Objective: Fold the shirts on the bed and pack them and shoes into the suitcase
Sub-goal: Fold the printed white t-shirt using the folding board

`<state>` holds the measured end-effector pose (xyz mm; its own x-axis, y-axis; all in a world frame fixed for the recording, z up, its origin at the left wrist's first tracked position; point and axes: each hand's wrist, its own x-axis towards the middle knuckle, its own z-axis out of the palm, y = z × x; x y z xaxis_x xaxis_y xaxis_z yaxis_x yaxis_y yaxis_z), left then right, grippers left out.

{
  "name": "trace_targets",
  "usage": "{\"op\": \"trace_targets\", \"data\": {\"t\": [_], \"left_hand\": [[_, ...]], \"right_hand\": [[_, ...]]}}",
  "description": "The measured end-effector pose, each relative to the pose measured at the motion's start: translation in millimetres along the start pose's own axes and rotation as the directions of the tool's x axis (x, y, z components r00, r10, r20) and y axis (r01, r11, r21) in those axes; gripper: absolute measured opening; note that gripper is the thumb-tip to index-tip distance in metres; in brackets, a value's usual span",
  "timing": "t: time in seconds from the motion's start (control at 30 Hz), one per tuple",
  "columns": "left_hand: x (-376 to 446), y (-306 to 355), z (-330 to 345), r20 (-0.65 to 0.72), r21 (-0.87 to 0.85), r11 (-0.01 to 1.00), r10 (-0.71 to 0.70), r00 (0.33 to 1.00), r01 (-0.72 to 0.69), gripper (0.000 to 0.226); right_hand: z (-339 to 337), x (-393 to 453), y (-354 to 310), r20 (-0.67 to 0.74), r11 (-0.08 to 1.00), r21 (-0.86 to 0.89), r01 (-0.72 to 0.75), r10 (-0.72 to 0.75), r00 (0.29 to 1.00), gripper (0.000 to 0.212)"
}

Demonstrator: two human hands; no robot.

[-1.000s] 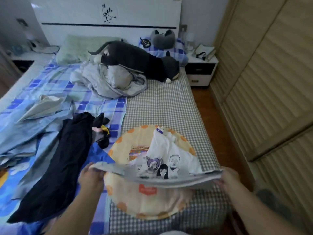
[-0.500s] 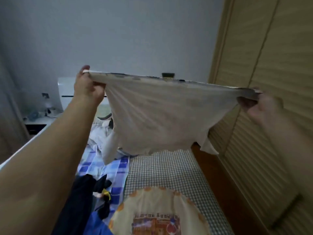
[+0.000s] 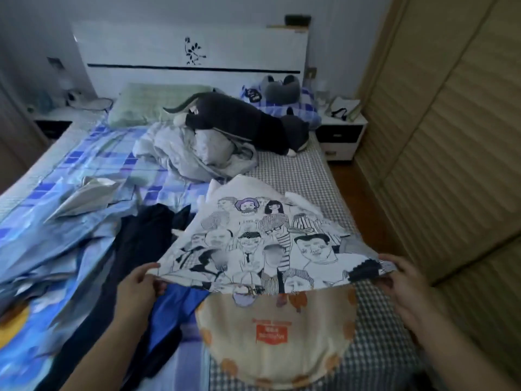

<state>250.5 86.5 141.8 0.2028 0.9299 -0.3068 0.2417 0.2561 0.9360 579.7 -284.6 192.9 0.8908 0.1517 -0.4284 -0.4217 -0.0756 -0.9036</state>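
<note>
Here both hands, left (image 3: 138, 285) and right (image 3: 403, 280), pinch the near hem of the printed shirt (image 3: 262, 241), spread face-up over the bed (image 3: 296, 176).

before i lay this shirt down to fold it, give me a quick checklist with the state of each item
1. Left hand grips the shirt hem corner: ok.
2. Right hand grips the other corner: ok.
3. Hem pulled taut between the hands: ok.
4. Shirt spread flat: not ok, the far end looks bunched.
5. Landing spot clear: not ok, a round mat lies under it and a dark garment sits beside it.
6. Suitcase within reach: cannot tell, not in view.
</note>
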Motion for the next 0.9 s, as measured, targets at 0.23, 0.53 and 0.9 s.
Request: {"op": "trace_targets", "data": {"t": [0.23, 0.53, 0.9], "left_hand": [[-0.6, -144.9, -14.0, -0.011, 0.369, 0.876, -0.328, 0.945, 0.309, 0.035], [-37.0, -154.1, -58.6, -0.186, 0.196, 0.933, -0.266, 0.946, 0.301, 0.046], [-33.4, -171.0, -85.0, -0.284, 0.183, 0.890, -0.360, 0.889, 0.419, 0.034]], "right_hand": [[4.0, 23.2, 142.4, -0.030, 0.885, -0.418, -0.206, 0.213, 0.977, 0.042], [-34.7, 15.1, 202.7, -0.376, 0.900, -0.322, -0.294, 0.163, 0.912, 0.045], [-50.0, -31.6, 203.7, -0.136, 0.834, 0.137, -0.535, 0.551, 0.824, 0.021]]}}
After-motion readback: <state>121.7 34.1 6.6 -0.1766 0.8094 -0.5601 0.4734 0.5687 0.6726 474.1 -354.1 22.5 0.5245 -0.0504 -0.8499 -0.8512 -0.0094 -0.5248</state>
